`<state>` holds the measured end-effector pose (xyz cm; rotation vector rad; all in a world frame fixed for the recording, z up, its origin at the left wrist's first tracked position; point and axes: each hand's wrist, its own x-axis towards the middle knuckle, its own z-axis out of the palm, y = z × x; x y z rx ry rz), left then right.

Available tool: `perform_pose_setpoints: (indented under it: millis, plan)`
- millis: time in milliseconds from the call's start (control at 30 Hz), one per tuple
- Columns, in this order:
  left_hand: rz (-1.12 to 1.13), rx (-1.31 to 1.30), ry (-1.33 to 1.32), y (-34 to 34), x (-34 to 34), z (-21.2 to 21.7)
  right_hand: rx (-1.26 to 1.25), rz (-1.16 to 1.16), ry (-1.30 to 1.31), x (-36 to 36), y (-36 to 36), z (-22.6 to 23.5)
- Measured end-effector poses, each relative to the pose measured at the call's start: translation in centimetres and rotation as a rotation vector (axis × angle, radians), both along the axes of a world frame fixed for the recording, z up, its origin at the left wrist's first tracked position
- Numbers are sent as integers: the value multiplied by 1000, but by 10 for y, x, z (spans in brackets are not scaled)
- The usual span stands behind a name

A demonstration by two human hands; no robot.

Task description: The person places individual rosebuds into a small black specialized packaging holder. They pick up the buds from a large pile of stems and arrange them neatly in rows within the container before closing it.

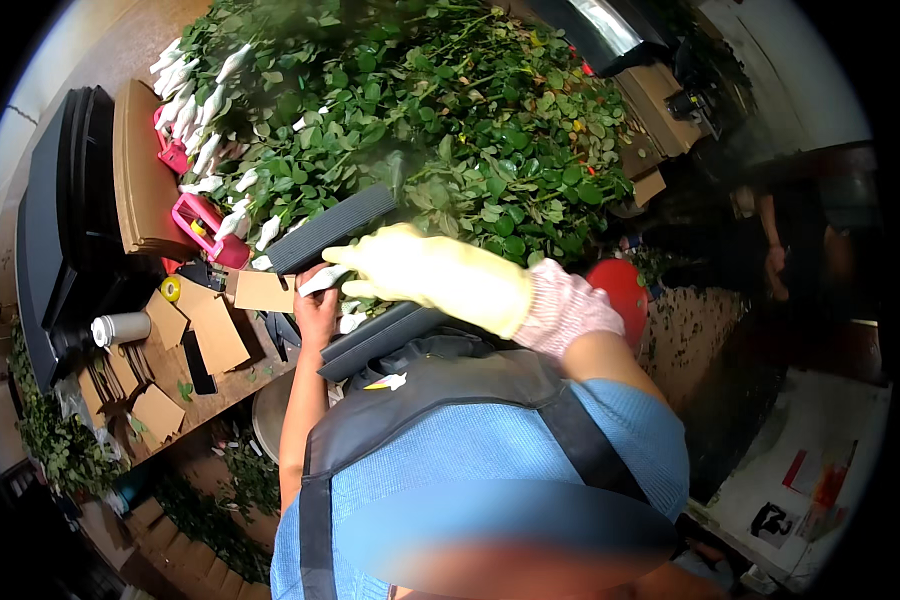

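Observation:
My left hand (316,312), bare, is closed round a flower (323,280) whose head is wrapped in a white sleeve. Just right of it is my right hand (420,272) in a pale yellow glove, its fingers stretched toward the flower and apart. Whether the glove touches the stem is hidden. A dark ridged block (335,228) lies beyond both hands, and a second dark block (382,338) sits on the near side against my apron. Another white-sleeved flower head (352,321) shows between the left hand and the near block.
A large heap of leafy green stems (450,130) covers the far table. White-sleeved heads (185,110) line its left side by a pink holder (210,230). Cardboard pieces (215,325), a phone (198,362) and a white cup (121,329) lie left. Another person's hand (775,262) shows right.

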<state>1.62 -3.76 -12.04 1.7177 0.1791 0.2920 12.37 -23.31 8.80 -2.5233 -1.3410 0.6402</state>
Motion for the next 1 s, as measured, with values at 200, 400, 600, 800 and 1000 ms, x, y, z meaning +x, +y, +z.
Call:
perform_pose_setpoints:
  millis: [200,400,600,800,1000]
  plan:
    - [157,35,152,-5,6,4,-211,-533,209,33,60,-123]
    - [44,366,191,5,10,35,-385,-148,-64,20,39,-99]
    - [192,400,91,4,-13,44,-411,-130,-109,18,44,-102]
    - [731,-216,-152,21,-41,60,-384,-103,-52,26,46,-110]
    - [183,214,454,24,-15,50,-461,-66,-162,10,58,-90]
